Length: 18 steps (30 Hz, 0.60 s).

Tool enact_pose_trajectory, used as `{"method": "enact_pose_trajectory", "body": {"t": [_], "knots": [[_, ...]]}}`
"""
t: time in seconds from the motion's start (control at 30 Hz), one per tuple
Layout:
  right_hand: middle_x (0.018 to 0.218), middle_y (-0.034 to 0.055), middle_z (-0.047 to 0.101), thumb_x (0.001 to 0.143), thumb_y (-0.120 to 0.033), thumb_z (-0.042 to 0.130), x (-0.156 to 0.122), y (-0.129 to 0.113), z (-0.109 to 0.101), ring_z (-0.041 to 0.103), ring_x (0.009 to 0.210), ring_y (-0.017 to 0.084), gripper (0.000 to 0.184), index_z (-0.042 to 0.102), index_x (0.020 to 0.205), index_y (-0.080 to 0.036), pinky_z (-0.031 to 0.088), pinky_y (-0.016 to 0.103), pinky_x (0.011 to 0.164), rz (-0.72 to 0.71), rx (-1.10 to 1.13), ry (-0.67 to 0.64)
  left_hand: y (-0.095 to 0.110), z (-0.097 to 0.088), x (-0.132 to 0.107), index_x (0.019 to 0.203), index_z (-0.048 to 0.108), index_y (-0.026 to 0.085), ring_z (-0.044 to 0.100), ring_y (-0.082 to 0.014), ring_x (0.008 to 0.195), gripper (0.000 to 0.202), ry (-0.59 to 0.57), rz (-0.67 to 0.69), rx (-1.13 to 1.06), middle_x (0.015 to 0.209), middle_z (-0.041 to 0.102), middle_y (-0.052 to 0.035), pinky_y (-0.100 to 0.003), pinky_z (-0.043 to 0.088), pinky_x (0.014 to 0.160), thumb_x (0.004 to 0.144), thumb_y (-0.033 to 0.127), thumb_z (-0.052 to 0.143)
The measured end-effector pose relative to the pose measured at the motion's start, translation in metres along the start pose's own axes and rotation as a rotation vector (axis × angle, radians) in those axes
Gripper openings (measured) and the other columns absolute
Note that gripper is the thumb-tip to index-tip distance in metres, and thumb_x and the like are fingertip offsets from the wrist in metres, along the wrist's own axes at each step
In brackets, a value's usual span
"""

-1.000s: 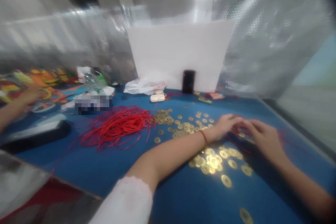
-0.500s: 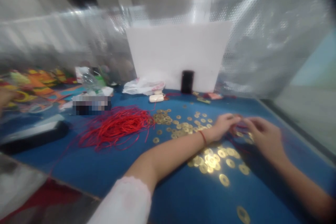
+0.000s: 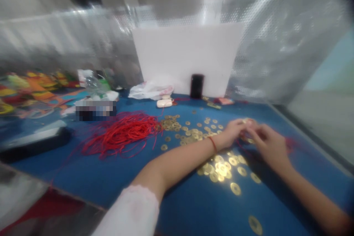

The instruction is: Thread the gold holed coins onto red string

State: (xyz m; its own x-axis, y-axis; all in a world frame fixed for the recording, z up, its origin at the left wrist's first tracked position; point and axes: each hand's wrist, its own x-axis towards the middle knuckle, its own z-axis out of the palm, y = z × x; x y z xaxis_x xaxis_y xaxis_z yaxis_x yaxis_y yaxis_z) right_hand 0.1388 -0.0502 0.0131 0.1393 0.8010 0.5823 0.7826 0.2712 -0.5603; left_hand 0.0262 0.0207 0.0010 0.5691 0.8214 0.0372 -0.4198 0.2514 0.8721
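Observation:
My left hand [image 3: 233,132], with a red string bracelet [image 3: 212,145] at its wrist, reaches over the right side of the blue table. Its fingertips are pinched on what appears to be a gold coin [image 3: 244,121]. Against those fingertips my right hand [image 3: 269,145] is closed, its thumb and fingers pressed together on thin red cord. Blurred red strands [image 3: 291,143] show beyond the right hand; the exact grip is hidden by the fingers. Below and left of the hands lie several loose gold coins with holes [image 3: 221,169]. More coins [image 3: 170,122] spread farther back.
A tangled heap of red cord [image 3: 128,132] lies left of the coins. A dark phone [image 3: 197,86] leans on a white board [image 3: 188,55]. A white plastic bag [image 3: 151,90], a small white object [image 3: 164,103] and a long black-and-white box [image 3: 35,140] are on the table [image 3: 190,206].
My right hand has moved left, closing the gap to my left hand. A gold coin now shows at the left fingertips. Another person's hand at the far left edge has gone out of view.

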Motion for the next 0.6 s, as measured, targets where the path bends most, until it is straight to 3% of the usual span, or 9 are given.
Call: {"method": "enact_pose_trajectory", "body": {"t": [0.3, 0.43, 0.6], "knots": [[0.073, 0.0044, 0.069, 0.085, -0.046, 0.049, -0.0023, 0.0035, 0.0055, 0.062, 0.064, 0.020, 0.030, 0.065, 0.082, -0.021, 0.041, 0.029, 0.061, -0.001, -0.026, -0.114, -0.0057, -0.0009, 0.0021, 0.071, 0.057, 0.013, 0.048, -0.0066, 0.059, 0.034, 0.086, 0.110, -0.036, 0.063, 0.054, 0.0042, -0.023, 0.037, 0.063, 0.064, 0.038, 0.079], [0.069, 0.0031, 0.068, 0.084, -0.046, 0.049, -0.0037, 0.0043, 0.0090, 0.060, 0.061, 0.020, 0.028, 0.062, 0.080, -0.022, 0.040, 0.029, 0.060, 0.004, -0.090, -0.133, -0.0081, -0.0021, 0.0020, 0.069, 0.055, 0.014, 0.046, -0.0065, 0.061, 0.039, 0.058, 0.163, 0.022, 0.064, 0.052, 0.0052, -0.023, 0.036, 0.064, 0.063, 0.044, 0.078], [0.071, 0.0036, 0.069, 0.084, -0.045, 0.047, -0.0047, 0.0002, 0.0084, 0.060, 0.060, 0.021, 0.029, 0.066, 0.088, -0.023, 0.037, 0.028, 0.056, -0.021, -0.209, -0.125, -0.0090, -0.0015, 0.0028, 0.069, 0.055, 0.014, 0.046, -0.0066, 0.061, 0.033, 0.095, 0.193, 0.078, 0.064, 0.052, 0.0051, -0.022, 0.036, 0.063, 0.067, 0.040, 0.075]]}}
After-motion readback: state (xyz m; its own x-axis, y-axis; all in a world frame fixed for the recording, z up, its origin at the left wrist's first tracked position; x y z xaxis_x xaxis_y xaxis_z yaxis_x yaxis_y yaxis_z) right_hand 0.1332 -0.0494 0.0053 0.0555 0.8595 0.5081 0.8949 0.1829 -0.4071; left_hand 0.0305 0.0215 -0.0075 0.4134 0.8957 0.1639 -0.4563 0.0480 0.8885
